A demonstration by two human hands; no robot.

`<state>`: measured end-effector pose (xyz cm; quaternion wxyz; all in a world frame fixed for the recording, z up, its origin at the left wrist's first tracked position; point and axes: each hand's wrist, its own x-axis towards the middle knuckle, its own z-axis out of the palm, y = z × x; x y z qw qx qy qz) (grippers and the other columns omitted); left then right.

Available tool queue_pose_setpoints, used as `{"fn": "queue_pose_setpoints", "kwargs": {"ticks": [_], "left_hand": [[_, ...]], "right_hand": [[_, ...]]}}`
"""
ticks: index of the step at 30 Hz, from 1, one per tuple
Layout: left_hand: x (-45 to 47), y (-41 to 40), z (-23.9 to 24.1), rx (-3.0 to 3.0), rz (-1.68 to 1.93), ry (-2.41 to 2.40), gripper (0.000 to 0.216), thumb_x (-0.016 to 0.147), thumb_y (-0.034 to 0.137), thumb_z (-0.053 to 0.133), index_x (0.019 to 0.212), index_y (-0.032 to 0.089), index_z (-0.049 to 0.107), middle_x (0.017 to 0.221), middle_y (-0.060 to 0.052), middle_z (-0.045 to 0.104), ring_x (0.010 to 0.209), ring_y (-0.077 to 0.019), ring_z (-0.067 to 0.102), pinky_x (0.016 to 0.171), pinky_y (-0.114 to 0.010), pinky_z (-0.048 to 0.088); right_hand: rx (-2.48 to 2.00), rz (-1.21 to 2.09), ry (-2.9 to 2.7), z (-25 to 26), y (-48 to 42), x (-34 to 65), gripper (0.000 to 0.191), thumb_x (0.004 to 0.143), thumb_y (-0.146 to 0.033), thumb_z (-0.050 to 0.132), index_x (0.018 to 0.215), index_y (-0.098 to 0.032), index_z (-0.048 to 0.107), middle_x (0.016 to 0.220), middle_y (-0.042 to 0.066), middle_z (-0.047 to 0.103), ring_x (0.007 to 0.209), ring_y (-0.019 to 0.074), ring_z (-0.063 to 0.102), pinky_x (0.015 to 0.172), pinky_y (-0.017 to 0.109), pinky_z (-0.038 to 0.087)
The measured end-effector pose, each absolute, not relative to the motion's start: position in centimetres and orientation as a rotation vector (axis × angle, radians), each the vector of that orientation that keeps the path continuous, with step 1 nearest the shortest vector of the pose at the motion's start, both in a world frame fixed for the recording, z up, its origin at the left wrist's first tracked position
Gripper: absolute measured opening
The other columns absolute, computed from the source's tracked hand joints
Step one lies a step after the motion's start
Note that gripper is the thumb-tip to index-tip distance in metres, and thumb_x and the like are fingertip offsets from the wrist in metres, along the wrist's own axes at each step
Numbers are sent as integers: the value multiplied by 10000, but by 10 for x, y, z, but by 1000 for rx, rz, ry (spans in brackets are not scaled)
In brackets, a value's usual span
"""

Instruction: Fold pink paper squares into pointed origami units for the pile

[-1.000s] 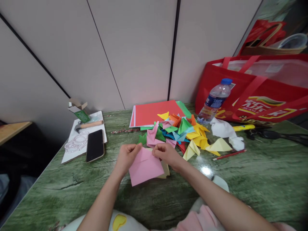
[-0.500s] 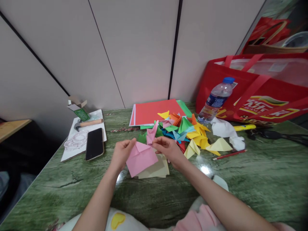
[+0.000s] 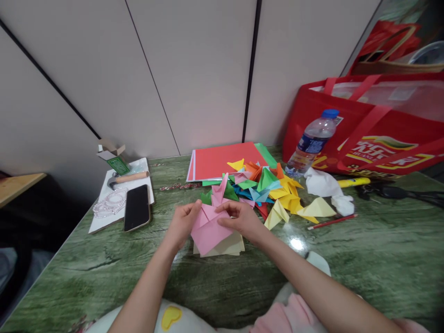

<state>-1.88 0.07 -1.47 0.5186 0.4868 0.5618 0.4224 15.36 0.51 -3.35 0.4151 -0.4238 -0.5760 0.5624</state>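
Note:
A partly folded sheet of pink paper (image 3: 210, 235) is held up between both hands. My left hand (image 3: 184, 223) pinches its upper left edge with thumb and fingers. At the upper right, my right hand (image 3: 242, 221) is closed on the same sheet, thumb toward me. Creases and a folded flap show along the top. Below and behind it lie pale yellow sheets (image 3: 231, 245). Just beyond the hands stands a folded pink paper piece (image 3: 219, 190), beside a pile of colourful folded papers (image 3: 265, 185).
Red sheets (image 3: 222, 159) lie by the wall. A water bottle (image 3: 310, 143) leans near a red bag (image 3: 374, 125). Crumpled tissue (image 3: 322, 183) and a red pencil (image 3: 332, 222) lie right. On the left are a phone (image 3: 137, 208), a hammer (image 3: 128, 178) and a small green box (image 3: 118, 162).
My right hand has moved onto the pink paper's upper right and now grips it. The sheet and my left hand have shifted slightly right.

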Motion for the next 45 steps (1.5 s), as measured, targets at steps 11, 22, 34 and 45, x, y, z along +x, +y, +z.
{"fn": "queue_pose_setpoints", "kwargs": {"ticks": [11, 22, 34, 45], "left_hand": [[-17, 0, -11, 1173, 1042, 1252, 342, 711, 461, 590, 773, 125, 613, 639, 3, 559, 548, -100, 436, 486, -182, 313], [-16, -1, -12, 1169, 944, 1236, 381, 686, 482, 608, 815, 124, 634, 601, -1, 560, 515, -109, 456, 463, -189, 317], [-16, -3, -11, 1246, 919, 1244, 369, 712, 494, 572, 719, 127, 608, 597, 8, 540, 499, -90, 406, 459, -184, 273], [-16, -2, -13, 1236, 933, 1272, 382, 689, 504, 590, 627, 127, 585, 515, 38, 477, 445, -68, 348, 430, -183, 218]], "right_hand": [[-1096, 1368, -1308, -37, 9, 152, 242, 605, -285, 675, 768, -156, 552, 718, 5, 593, 617, 118, 535, 566, 238, 401], [-1038, 1463, -1299, -35, 7, 152, 412, 565, -300, 726, 906, -170, 533, 785, 20, 623, 707, 149, 595, 630, 273, 452], [-1036, 1383, -1353, -35, 8, 152, 322, 565, -184, 692, 849, -167, 543, 792, 12, 607, 753, 152, 584, 636, 255, 425], [-1071, 1328, -1491, -27, 3, 150, 180, 598, -212, 676, 763, -148, 645, 798, 37, 652, 685, 149, 567, 634, 278, 444]]}}
